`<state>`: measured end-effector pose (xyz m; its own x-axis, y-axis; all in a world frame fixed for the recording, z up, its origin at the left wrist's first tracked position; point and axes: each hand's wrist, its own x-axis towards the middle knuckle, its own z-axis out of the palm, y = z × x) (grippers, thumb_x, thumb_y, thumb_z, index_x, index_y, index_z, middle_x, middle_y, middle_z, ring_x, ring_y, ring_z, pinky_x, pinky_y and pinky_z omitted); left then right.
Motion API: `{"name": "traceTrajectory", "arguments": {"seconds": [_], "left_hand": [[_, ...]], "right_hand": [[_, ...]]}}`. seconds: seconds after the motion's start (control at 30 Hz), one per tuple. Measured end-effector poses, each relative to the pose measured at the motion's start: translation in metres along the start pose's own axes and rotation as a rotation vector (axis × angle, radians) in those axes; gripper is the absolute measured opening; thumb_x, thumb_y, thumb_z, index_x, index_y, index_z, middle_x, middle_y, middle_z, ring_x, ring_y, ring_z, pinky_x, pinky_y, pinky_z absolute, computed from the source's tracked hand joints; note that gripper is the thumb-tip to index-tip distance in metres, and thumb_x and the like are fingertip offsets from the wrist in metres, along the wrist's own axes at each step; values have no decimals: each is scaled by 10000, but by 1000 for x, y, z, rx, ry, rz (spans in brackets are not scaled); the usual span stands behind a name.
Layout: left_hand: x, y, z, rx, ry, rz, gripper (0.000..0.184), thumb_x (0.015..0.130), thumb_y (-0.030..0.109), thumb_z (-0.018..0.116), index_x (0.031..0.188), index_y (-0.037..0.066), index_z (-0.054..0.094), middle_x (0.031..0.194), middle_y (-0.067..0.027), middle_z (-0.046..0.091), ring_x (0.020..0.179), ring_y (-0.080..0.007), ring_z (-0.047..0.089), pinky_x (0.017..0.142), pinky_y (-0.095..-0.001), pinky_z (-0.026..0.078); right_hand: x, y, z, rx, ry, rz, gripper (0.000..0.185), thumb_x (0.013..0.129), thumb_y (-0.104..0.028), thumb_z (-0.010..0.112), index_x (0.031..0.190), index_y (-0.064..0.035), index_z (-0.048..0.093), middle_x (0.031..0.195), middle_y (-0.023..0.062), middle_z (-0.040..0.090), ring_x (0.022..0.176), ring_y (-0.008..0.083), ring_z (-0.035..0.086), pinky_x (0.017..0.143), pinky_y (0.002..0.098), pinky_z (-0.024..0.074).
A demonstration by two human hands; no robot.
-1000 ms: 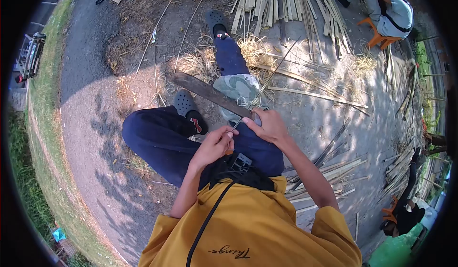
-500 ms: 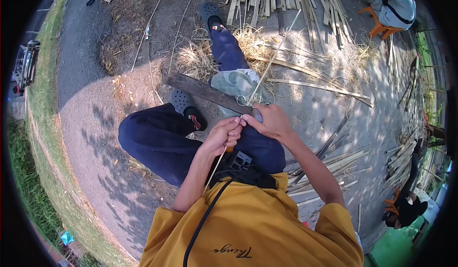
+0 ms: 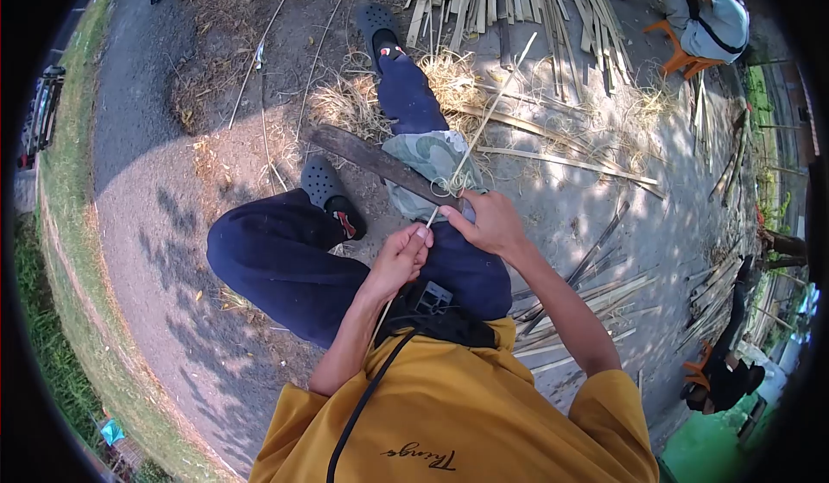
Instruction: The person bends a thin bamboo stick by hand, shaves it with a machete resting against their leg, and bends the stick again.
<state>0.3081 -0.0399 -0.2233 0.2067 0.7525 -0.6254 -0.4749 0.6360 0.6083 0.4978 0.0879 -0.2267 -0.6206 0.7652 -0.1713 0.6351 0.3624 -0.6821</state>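
Observation:
A long, dark, flat-bladed knife [image 3: 376,162] slants across a camouflage cloth [image 3: 423,151] laid over my right thigh. My right hand [image 3: 492,224] is closed at the knife's near end, thumb pressed toward a thin pale bamboo strip [image 3: 501,90]. The strip runs past the blade and between my hands. My left hand [image 3: 401,258] pinches it a little nearer my body, and its tail hangs along my left forearm. Curled thin shavings [image 3: 447,188] bunch up at the blade beside my right fingers. How my right fingers wrap the knife is partly hidden.
Heaps of shavings [image 3: 350,103] lie around my outstretched leg. Many split bamboo strips [image 3: 518,4] fan out ahead, and more lie at my right [image 3: 596,310]. One person sits on an orange stool [image 3: 682,47]; another person in dark clothes [image 3: 734,379] is at far right.
My left hand has drawn back toward my body with the strip, opening a gap from my right hand. The strip's far end has come nearer. The knife has stayed almost in place.

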Motion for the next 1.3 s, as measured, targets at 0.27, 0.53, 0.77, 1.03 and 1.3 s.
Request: {"name": "traceTrajectory", "arguments": {"seconds": [0.27, 0.53, 0.77, 1.03, 1.3], "left_hand": [[-64, -14, -16, 17, 44, -37, 273, 1149, 273, 463, 951, 103, 543, 652, 99, 330, 504, -8, 233, 445, -226, 174], [-202, -25, -72, 248, 137, -96, 311, 1145, 265, 468, 905, 91, 562, 662, 92, 385, 555, -10, 303, 494, -212, 247], [-303, -7, -128, 407, 222, -245, 323, 1106, 277, 544, 863, 72, 602, 713, 58, 477, 612, -32, 381, 539, -216, 301], [-462, -3, -204, 283, 561, -197, 385, 1045, 344, 640, 836, 21, 637, 559, 51, 399, 451, -40, 275, 426, -262, 159], [-375, 56, -156, 401, 667, 91, 343, 1084, 302, 580, 859, 45, 614, 551, 68, 358, 447, -27, 251, 417, -257, 154]], "right_hand": [[1, -1, 0, -7, 25, 57, 552, 961, -544, 655, 922, 1, 734, 652, 251, 643, 684, 470, 671, 649, 526, 529], [1, 2, 2, 14, 87, 39, 573, 968, -555, 645, 885, 7, 719, 628, 239, 624, 663, 464, 658, 624, 515, 516], [-1, -3, 5, 1, 128, 27, 568, 971, -547, 636, 886, 9, 717, 648, 261, 628, 692, 482, 662, 664, 538, 515], [-6, 0, -2, 99, 117, 72, 562, 989, -523, 622, 924, 25, 728, 681, 281, 638, 699, 487, 655, 684, 524, 515], [-44, 33, 25, 869, 339, 211, 520, 1076, -466, 537, 854, -6, 635, 601, 58, 569, 524, 113, 555, 482, 306, 412]]}}
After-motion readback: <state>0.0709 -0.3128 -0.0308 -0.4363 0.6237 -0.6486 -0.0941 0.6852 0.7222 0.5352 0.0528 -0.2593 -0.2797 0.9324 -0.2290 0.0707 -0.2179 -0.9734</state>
